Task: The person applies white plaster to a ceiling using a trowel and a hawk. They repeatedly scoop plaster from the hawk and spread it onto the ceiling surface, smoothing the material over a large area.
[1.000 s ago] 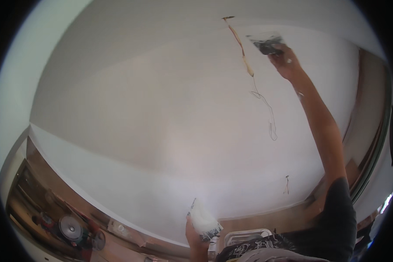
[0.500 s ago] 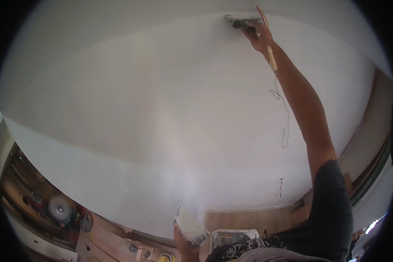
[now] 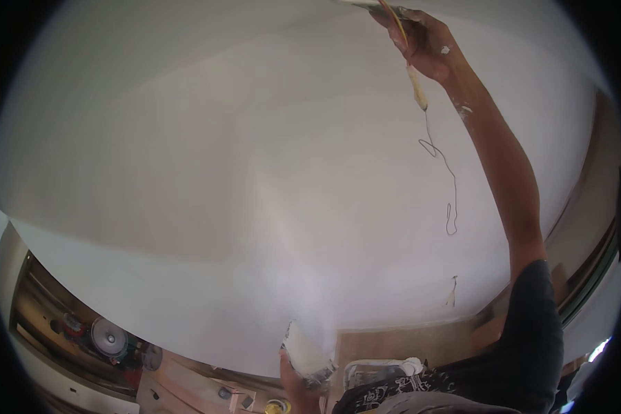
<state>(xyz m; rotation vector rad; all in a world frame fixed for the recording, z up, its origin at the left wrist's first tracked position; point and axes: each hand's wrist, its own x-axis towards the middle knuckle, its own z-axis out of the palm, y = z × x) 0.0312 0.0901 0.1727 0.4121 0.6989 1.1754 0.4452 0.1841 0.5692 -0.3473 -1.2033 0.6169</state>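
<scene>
My right hand point(image 3: 431, 45) is raised high at the top of the view, its fingers closed round a flat plastering trowel point(image 3: 357, 4). Only part of the trowel shows at the upper edge, close to the pale plastered surface point(image 3: 255, 138). White smears mark the wrist and forearm. Red and yellow wires point(image 3: 399, 26) hang down in front of this hand. Low in the middle, my left hand point(image 3: 291, 378) grips a plaster-coated flat board point(image 3: 306, 353). White plaster covers its face, and its far edge is ragged. The left fingers are partly hidden behind it.
The hanging wires end in a taped bundle point(image 3: 417, 88) with a thin bent wire point(image 3: 454, 179) below. Shorter wires point(image 3: 452, 293) stick out lower down. A white-rimmed bucket point(image 3: 352, 372) stands near my body. A round fan-like object point(image 3: 109, 338) and wooden boards point(image 3: 186, 386) lie lower left.
My right hand has risen with the trowel, which now partly leaves the view, and its palm side shows more. The left hand keeps the board low. The whole view has shifted slightly.
</scene>
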